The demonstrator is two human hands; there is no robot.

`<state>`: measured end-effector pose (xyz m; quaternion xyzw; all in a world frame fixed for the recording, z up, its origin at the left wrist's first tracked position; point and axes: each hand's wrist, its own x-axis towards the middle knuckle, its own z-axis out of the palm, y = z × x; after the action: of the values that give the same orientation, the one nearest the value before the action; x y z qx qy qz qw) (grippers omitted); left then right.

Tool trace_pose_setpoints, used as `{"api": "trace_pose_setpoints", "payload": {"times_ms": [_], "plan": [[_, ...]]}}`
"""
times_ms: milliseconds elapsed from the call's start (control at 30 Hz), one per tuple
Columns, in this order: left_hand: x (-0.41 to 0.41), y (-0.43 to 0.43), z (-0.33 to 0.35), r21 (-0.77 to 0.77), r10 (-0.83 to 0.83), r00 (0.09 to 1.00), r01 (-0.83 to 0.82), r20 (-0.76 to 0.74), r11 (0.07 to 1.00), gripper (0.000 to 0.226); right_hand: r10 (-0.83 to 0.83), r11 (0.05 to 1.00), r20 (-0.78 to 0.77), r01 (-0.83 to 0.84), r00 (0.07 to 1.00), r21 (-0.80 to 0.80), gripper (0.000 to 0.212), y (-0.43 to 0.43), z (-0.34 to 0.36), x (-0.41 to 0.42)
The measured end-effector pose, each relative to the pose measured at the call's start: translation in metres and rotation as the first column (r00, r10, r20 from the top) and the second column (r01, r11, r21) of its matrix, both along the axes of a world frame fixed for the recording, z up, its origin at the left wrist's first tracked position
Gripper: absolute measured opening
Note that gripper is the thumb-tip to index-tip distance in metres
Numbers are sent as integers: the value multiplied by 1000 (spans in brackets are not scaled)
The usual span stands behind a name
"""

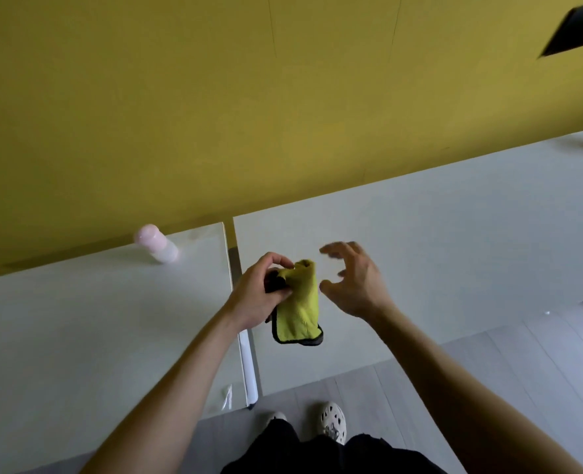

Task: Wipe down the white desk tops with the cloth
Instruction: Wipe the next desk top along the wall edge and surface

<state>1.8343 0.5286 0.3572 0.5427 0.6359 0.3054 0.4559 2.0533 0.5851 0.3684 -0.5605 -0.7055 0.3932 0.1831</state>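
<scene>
You have two white desk tops in front of you, meeting at one narrow gap that runs from mid-frame down toward your feet. The left desk top [95, 319] fills the lower left of the frame, and the right desk top [437, 251] stretches off to the right edge. There is one cloth [300, 302], yellow with a dark trim, in the middle of the frame. It hangs from your left hand [259, 292] over the near left part of the right desk top, just beside the gap; whether its lower edge touches the surface cannot be told. The fingers and thumb of your left hand are curled tight around the bunched upper end of the cloth, with a bit of its dark side showing inside the grip. Your right hand [355, 282] is just to the right of the cloth and apart from it, fingers spread and loosely curved, grasping nothing; its fingertips are blurred. One small container [156, 244], pink on top and paler below, stands on the left desk top at left of centre, near the far edge by the yellow wall [215, 97], which takes up the whole upper half of the frame. In the upper right corner one dark cut-out [570, 32] shows in the wall, with a sliver of a second at the frame's edge. At the bottom centre you can see your two pale shoes, the right shoe [333, 422] and the left shoe [276, 417], on the grey plank floor [488, 388].
</scene>
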Motion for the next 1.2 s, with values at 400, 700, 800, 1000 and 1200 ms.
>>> {"api": "trace_pose_setpoints", "payload": {"times_ms": [400,700,800,1000,1200], "plan": [[-48,50,-20,-34,-55,921,45,-385,998,66,109,989,390,-140,914,53,50,42,-62,21],[-107,-25,-154,-547,-431,611,-4,-664,837,166,192,964,417,-251,889,90,77,14,-196,-16],[-118,-30,-173,-622,-473,622,-29,-624,782,185,116,968,496,-211,861,139,91,8,-219,-40],[-110,-33,-196,-632,-455,670,-27,-587,775,194,145,967,495,-229,857,113,120,-76,-226,-98],[-116,-28,-191,-686,-510,703,43,-496,726,195,193,911,515,-347,835,223,94,-40,-234,-28]]}}
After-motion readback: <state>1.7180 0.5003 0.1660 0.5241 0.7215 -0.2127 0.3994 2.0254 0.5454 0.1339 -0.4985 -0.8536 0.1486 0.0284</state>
